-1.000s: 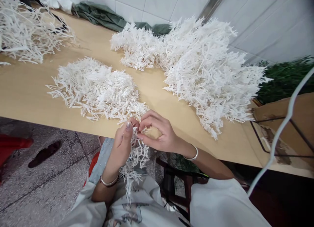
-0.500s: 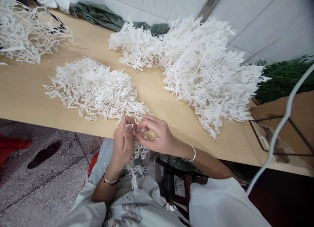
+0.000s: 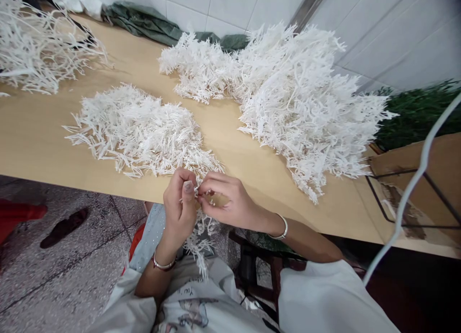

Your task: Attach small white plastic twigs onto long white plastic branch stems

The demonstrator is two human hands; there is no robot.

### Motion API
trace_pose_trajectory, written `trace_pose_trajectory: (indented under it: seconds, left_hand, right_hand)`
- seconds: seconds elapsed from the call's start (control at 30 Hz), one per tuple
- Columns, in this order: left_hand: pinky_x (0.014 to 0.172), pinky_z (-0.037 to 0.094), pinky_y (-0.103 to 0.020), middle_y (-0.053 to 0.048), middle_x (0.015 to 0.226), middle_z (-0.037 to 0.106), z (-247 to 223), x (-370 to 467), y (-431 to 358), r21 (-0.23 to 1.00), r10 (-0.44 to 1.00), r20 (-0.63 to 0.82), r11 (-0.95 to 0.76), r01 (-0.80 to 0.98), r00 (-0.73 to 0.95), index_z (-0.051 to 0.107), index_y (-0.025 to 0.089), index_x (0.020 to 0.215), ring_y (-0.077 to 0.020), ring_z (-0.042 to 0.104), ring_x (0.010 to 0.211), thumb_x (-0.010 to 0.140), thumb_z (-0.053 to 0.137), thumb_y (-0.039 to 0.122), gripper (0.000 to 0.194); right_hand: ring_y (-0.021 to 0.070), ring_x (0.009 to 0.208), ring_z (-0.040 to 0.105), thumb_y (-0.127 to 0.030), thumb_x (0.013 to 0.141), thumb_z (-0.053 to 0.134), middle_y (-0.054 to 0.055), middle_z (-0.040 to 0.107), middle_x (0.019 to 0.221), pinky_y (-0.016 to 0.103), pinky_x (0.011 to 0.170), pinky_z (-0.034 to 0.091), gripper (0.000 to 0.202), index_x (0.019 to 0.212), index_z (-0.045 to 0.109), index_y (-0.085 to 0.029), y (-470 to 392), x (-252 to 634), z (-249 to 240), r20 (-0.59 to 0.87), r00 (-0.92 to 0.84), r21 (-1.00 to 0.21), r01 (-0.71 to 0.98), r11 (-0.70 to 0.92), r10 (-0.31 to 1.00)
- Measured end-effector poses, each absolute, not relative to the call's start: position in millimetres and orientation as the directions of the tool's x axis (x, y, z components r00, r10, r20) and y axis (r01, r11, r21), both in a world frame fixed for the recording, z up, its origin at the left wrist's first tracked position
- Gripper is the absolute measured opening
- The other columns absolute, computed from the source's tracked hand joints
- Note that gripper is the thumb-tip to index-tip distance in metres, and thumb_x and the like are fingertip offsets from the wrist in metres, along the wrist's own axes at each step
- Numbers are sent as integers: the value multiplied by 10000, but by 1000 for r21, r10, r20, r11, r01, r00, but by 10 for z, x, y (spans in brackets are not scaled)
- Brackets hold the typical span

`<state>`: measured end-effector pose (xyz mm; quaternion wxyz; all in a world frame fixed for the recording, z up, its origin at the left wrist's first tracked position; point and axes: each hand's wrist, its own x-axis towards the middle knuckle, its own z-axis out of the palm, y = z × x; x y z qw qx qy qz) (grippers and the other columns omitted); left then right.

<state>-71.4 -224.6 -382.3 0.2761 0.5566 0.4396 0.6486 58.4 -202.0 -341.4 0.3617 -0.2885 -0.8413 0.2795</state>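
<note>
The left hand (image 3: 180, 210) held a white branch (image 3: 199, 245) between thumb and curled fingers, and the right hand (image 3: 239, 206) pinched its upper end, fingertips together. The branch hung down before the shirt (image 3: 194, 311), beside the table (image 3: 223, 131), on which a white pile (image 3: 144, 131) lay near both hands.

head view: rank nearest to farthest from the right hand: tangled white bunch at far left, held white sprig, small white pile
1. Held white sprig: at the right hand, hanging down on its left
2. Small white pile: ahead and left
3. Tangled white bunch: the table's far left
</note>
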Motion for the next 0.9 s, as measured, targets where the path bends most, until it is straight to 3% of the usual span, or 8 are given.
trace_pose_trajectory:
  seconds: [0.13, 0.3, 0.5, 0.63, 0.77, 0.9]
  left_hand:
    - [492, 278, -239, 38, 627, 405, -3802, -810, -2261, 885, 888, 454, -439, 153, -77, 470, 194, 772, -93, 349, 521, 928, 456, 418, 273]
    - [489, 239, -253, 41, 568, 312, -3772, -896, -2259, 915, 912, 377, -394, 83, 163, 420, 177, 630, -90, 298, 528, 908, 518, 332, 333]
    - [489, 266, -245, 37, 550, 338, -3784, -875, -2257, 903, 901, 421, -427, 44, 102, 390, 177, 601, -84, 327, 508, 953, 435, 283, 371]
    - [519, 305, -233, 44, 620, 416, -3761, -857, -2270, 911, 924, 376, -383, 152, 77, 491, 195, 774, -74, 396, 526, 960, 425, 297, 222]
    - [527, 327, -218, 40, 711, 476, -3715, -871, -2284, 895, 922, 384, -383, 227, 44, 490, 212, 922, -69, 415, 545, 963, 416, 281, 109]
    - [565, 324, -239, 14, 703, 448, -3709, -937, -2249, 823, 878, 474, -467, 323, 63, 471, 189, 776, -93, 422, 614, 950, 432, 213, 180]
  right_hand:
    - [107, 645, 473, -76, 734, 545, -6, 485, 713, 243, 590, 398, 107, 722, 499, -172, -2023, 596, -3377, 451, -510, -768, 196, 609, 732]
    - [106, 621, 405, -140, 785, 506, -22, 408, 665, 250, 586, 355, 154, 691, 395, -191, -2005, 606, -3376, 426, -520, -823, 118, 556, 741]
    - [99, 582, 345, -150, 794, 427, -35, 349, 630, 250, 552, 302, 148, 680, 347, -200, -1987, 619, -3415, 383, -607, -821, 122, 558, 696]
    - [89, 569, 338, -125, 775, 447, -43, 345, 621, 238, 543, 300, 171, 667, 338, -202, -1985, 616, -3414, 394, -608, -801, 141, 583, 689]
    - [82, 564, 338, -100, 765, 454, -45, 351, 617, 230, 543, 298, 193, 658, 329, -201, -1989, 603, -3403, 422, -592, -773, 160, 613, 687]
    - [77, 553, 306, -70, 716, 459, -53, 320, 604, 227, 531, 268, 222, 640, 299, -204, -1990, 606, -3394, 435, -576, -764, 171, 623, 692]
